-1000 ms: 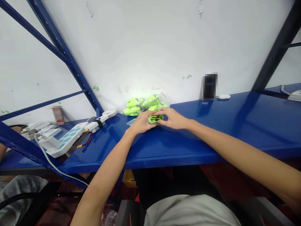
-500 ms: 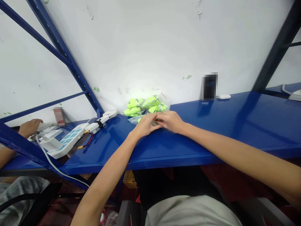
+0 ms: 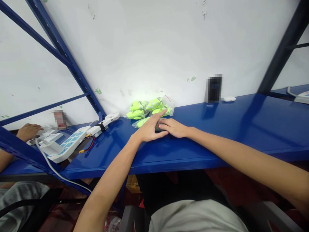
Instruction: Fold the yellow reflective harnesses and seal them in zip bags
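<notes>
- White wall (image 3: 149, 48): painted, scuffed, flaky patches; it shuts off the room at the back.
- Blue tabletop (image 3: 229, 129): smooth and glossy, with a straight front lip. Both hands sit in from that edge, and a wide stretch of blue runs off to the right.
- Blue rack post (image 3: 67, 61): slanted, perforated metal, hemming in the left side.
- White power strip (image 3: 70, 145): long hard-plastic slab with blue socket faces, well left of the hands.
- Neon yellow-green fabric bundles (image 3: 151, 106): soft, crumpled rolls in clear crinkly bags, piled against the wall just past the fingers.
- Left hand (image 3: 151, 128): thumb and fingers spread wide apart, beside the bags.
- Right hand (image 3: 176, 127): fingers together and bent, tips near the left thumb; can't tell if it's gripping.
- Dark greenish piece (image 3: 158, 126): between the hands, mostly covered, so its shape is anyone's guess.
- White handheld fan (image 3: 112, 116): round slatted head, left of the bags.
- White oval case (image 3: 229, 99): smooth, pebble-like, near the wall far right.
</notes>
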A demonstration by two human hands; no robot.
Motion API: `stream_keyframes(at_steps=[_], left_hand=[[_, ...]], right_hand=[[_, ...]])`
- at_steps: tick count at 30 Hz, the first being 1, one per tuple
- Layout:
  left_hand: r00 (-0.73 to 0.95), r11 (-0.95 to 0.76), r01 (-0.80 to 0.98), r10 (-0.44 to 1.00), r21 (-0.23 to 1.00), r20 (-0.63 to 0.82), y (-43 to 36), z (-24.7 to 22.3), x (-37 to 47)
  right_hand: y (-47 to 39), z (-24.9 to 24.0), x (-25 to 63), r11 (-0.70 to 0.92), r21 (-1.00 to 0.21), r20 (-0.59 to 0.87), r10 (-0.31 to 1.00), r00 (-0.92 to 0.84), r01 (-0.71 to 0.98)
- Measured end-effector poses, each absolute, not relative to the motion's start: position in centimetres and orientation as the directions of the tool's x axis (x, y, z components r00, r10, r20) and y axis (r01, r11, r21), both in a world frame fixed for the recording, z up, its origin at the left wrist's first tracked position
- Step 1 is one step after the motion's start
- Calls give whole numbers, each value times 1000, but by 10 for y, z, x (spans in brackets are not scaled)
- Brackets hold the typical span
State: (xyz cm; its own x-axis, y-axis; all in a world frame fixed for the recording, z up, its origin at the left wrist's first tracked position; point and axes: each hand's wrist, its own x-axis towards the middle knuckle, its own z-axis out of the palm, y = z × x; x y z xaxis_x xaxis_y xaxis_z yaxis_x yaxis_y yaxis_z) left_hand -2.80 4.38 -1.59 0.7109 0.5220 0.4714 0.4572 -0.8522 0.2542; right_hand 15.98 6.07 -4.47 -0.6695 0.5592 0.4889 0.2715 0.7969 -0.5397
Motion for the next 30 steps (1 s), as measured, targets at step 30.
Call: stream_keyframes(at_steps=[30], left_hand=[[424,-365,593,899,718,106,77,-28,-41]], right_hand=[[87,-32,186,435,-846,211,804,-556,309]])
